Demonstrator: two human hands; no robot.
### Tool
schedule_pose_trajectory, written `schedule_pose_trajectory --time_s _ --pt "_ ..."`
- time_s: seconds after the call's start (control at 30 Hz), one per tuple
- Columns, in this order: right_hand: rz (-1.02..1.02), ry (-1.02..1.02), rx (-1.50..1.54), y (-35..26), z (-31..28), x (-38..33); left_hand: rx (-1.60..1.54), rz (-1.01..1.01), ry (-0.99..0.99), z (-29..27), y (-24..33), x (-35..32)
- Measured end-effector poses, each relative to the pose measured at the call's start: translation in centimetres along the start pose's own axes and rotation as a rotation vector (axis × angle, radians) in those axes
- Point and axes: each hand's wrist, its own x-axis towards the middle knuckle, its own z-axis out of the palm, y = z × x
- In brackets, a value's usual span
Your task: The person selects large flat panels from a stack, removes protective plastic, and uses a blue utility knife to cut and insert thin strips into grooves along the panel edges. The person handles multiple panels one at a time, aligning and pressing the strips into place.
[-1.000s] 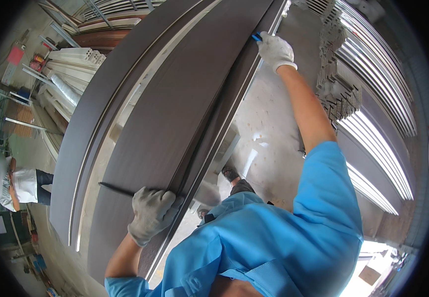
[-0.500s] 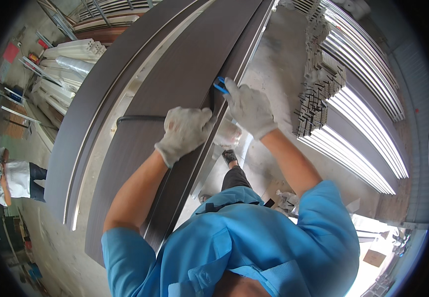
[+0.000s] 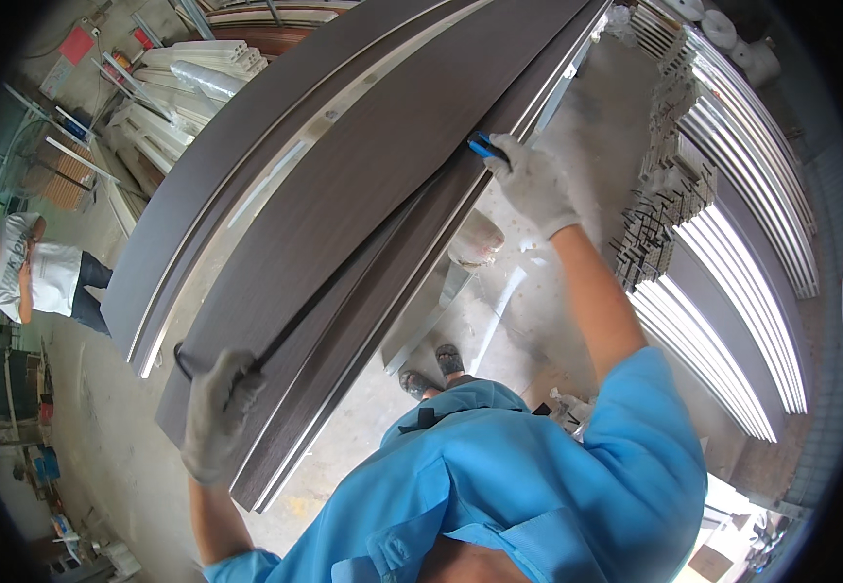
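The gloved left hand [image 3: 215,413] grips a thin black strip [image 3: 290,330] on the dark wood-grain panel [image 3: 344,223]; the gloved right hand [image 3: 535,185] clasps a small blue tool [image 3: 482,147]. Uneven pull risks kinking the strip; tool slippage risks scratching the panel.

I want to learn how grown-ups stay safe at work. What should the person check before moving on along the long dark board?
1. Gloves on both hands: left hand, right hand: ok.
2. Left hand grips the black strip: ok.
3. Blue tool held at the dark board edge: ok.
4. Board firmly supported: cannot tell.
5. Other person stands apart: ok.
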Motion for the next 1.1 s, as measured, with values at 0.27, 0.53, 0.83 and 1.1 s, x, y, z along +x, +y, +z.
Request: schedule_pose_trajectory --time_s 0.27,0.53,0.83,1.1 --pt "0.142 -0.023 -0.241 5.9 -1.0 8.3 0.426 0.376 0.177 4.9 -0.5 -2.1" --pt "0.165 -0.065 -0.306 2.3 -0.8 7.0 0.385 0.519 -0.081 4.1 -2.7 -0.5" --pt "0.088 -0.086 -0.214 -9.6 0.3 -6.7 0.334 0.744 -0.049 4.6 -3.9 0.4" --pt "-0.010 -0.080 -0.110 -19.9 0.9 -20.5 0.381 0.702 -0.104 5.2 -3.5 1.6"
